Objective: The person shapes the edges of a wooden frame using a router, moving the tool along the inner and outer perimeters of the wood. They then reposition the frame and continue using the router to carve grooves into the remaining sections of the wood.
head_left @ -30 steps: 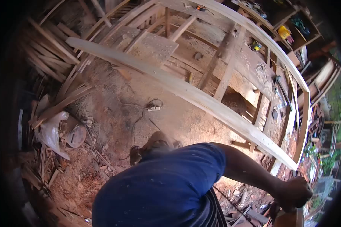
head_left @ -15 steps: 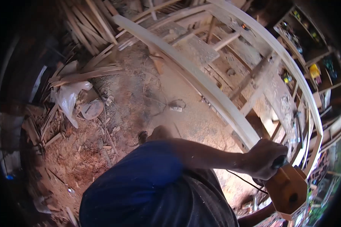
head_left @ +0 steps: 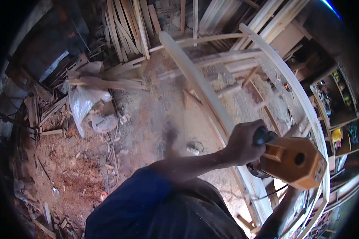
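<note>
Swinging leftward, head view. The left hand (head_left: 243, 145) has come up from lower right of the frame to right of centre, grip closed round the dark handle (head_left: 261, 135) of the orange wooden-bodied tool (head_left: 297, 159). The tool now sits over the long pale plank (head_left: 193, 79), apparently further along it. It reads as being worked along the plank. The right forearm (head_left: 281, 211) enters at lower right, its hand hidden behind the tool, so that grip cannot be told.

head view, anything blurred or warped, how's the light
Head view: fisheye bends the long plank and blacks out the corners; a dark motion smear on the dirt floor; the orange tool in the grip of the left hand is sharp; light is dim, reddish.
</note>
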Demonstrator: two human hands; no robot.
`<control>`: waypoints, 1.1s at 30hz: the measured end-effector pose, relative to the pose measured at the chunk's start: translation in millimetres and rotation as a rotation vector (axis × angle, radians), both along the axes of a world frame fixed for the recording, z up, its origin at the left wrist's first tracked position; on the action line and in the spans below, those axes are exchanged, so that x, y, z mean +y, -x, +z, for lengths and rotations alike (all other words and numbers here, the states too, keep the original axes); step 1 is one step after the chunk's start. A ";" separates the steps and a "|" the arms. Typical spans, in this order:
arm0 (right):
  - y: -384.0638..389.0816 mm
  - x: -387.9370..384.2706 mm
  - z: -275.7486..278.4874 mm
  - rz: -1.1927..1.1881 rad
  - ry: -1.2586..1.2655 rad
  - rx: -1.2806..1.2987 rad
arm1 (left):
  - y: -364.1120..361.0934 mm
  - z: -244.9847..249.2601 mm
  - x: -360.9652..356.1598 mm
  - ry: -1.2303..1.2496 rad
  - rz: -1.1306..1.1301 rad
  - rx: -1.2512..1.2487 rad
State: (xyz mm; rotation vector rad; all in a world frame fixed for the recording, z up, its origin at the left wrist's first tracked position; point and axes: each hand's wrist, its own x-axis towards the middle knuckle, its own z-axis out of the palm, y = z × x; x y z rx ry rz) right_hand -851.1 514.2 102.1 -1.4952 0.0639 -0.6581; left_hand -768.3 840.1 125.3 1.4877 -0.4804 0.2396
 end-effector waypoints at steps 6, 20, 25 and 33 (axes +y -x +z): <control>-256.8 135.1 0.9 0.250 -0.038 0.035 | -187.8 -25.2 132.2 -0.041 0.226 0.192; -729.0 466.8 -42.5 0.582 -0.117 0.278 | -531.4 -93.7 403.3 0.214 0.654 0.139; -828.5 527.3 -69.3 0.461 0.250 0.079 | -586.9 -101.3 445.1 0.152 0.776 0.165; -909.1 567.0 -111.2 0.335 0.743 -0.213 | -630.5 -135.5 482.5 0.137 0.835 0.167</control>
